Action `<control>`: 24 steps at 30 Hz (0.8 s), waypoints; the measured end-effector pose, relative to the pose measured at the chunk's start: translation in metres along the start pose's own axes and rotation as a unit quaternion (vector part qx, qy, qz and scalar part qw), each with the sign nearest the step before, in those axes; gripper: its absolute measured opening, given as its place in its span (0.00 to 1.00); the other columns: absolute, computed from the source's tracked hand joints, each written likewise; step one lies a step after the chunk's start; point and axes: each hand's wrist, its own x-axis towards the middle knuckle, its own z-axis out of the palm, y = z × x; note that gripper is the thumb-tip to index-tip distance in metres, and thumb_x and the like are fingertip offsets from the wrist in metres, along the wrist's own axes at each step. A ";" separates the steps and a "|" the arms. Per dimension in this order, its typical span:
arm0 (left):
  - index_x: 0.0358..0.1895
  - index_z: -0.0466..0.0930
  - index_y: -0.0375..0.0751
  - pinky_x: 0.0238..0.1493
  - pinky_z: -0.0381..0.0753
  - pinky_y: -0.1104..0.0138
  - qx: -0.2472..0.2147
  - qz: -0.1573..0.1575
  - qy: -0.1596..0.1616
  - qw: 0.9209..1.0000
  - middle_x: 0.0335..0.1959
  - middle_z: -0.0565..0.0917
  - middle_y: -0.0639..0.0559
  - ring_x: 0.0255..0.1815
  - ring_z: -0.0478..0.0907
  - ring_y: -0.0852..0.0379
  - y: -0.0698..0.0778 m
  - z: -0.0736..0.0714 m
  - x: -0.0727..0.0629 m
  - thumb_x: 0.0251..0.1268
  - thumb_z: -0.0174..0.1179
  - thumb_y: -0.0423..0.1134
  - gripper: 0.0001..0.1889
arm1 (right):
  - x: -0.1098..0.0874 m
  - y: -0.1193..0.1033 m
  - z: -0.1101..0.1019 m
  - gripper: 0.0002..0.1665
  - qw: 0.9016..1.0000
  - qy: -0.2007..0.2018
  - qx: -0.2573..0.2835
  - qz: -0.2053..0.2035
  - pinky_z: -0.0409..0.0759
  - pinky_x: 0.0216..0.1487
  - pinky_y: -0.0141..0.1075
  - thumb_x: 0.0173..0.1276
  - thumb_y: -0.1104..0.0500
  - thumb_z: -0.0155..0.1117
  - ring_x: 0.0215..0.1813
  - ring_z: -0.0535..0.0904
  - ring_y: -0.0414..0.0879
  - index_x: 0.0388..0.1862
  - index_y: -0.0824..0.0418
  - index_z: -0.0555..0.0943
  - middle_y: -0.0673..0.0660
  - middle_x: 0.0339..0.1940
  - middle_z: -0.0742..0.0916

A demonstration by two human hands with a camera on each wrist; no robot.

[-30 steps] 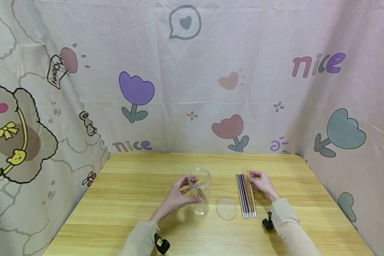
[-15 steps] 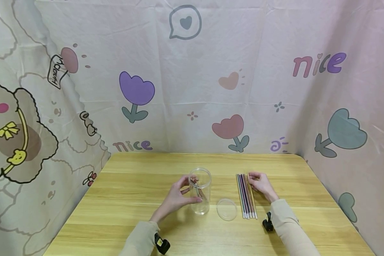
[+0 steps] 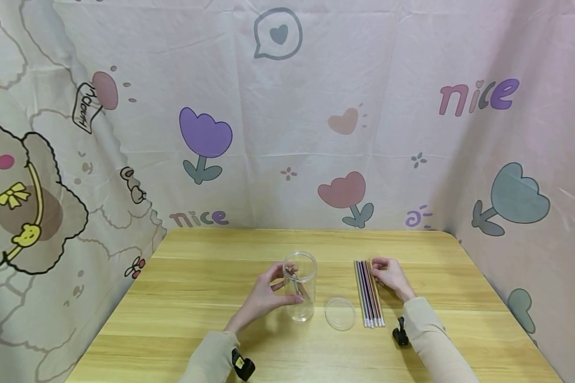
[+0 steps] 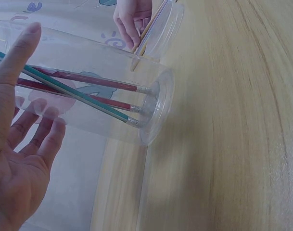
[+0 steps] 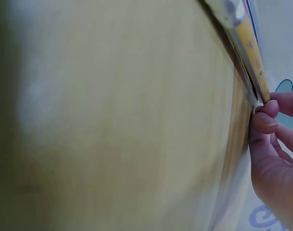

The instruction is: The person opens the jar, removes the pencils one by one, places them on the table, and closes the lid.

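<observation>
My left hand [image 3: 261,298] grips an upright clear jar [image 3: 309,292] around its side, thumb in front and fingers behind. Inside lean a green pencil [image 4: 83,98] and two red ones, their eraser ends at the base in the left wrist view. To the right, my right hand [image 3: 389,274] is at the far end of a row of pencils [image 3: 368,295] lying side by side, eraser ends toward me. Its thumb and fingertips pinch the end of the yellow pencil [image 5: 254,60] at the row's right edge.
A round clear lid [image 3: 340,314] lies on the wooden table [image 3: 211,282] between the jar and the pencil row. Behind the table hangs a printed curtain [image 3: 287,133], with more cloth along both sides.
My right hand has moved slightly down and left, bringing the yellow pencil's end closer to the row. The left hand and jar stay put.
</observation>
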 end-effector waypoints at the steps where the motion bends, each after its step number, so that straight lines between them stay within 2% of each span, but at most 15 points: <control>1: 0.67 0.72 0.46 0.68 0.81 0.52 0.000 0.002 0.001 1.000 0.64 0.80 0.49 0.65 0.77 0.45 0.000 0.000 0.000 0.47 0.80 0.42 0.40 | 0.000 0.000 0.000 0.27 1.000 0.003 -0.004 0.000 0.75 0.21 0.24 0.66 0.73 0.59 0.25 0.75 0.37 0.63 0.83 0.70 0.60 0.38 0.83; 5: 0.66 0.72 0.51 0.67 0.81 0.52 0.000 0.010 0.004 1.000 0.64 0.80 0.48 0.65 0.77 0.45 0.000 0.000 0.000 0.47 0.80 0.42 0.39 | 0.001 0.000 0.002 0.27 1.000 0.008 -0.017 -0.006 0.75 0.21 0.24 0.65 0.73 0.60 0.25 0.76 0.38 0.62 0.83 0.71 0.62 0.38 0.83; 8: 0.65 0.72 0.51 0.67 0.81 0.52 0.001 0.003 0.004 1.000 0.64 0.80 0.50 0.65 0.77 0.46 -0.001 0.000 0.000 0.47 0.81 0.42 0.39 | 0.001 -0.001 0.003 0.27 1.000 0.015 -0.021 -0.004 0.76 0.21 0.24 0.64 0.74 0.59 0.25 0.76 0.38 0.62 0.83 0.71 0.63 0.38 0.84; 16: 0.68 0.70 0.41 0.68 0.80 0.51 0.003 -0.004 0.004 1.000 0.64 0.80 0.49 0.65 0.77 0.46 -0.001 0.000 0.001 0.46 0.81 0.42 0.42 | -0.001 -0.005 0.003 0.30 1.000 0.014 -0.020 -0.001 0.78 0.22 0.24 0.62 0.74 0.59 0.26 0.76 0.38 0.63 0.84 0.69 0.67 0.41 0.83; 24: 0.65 0.73 0.52 0.68 0.80 0.54 -0.001 0.000 0.003 1.000 0.63 0.80 0.50 0.65 0.77 0.47 -0.002 0.000 0.001 0.47 0.80 0.42 0.39 | -0.006 -0.004 -0.003 0.31 1.000 -0.005 -0.007 -0.007 0.75 0.19 0.25 0.63 0.72 0.61 0.20 0.74 0.37 0.63 0.86 0.68 0.61 0.32 0.84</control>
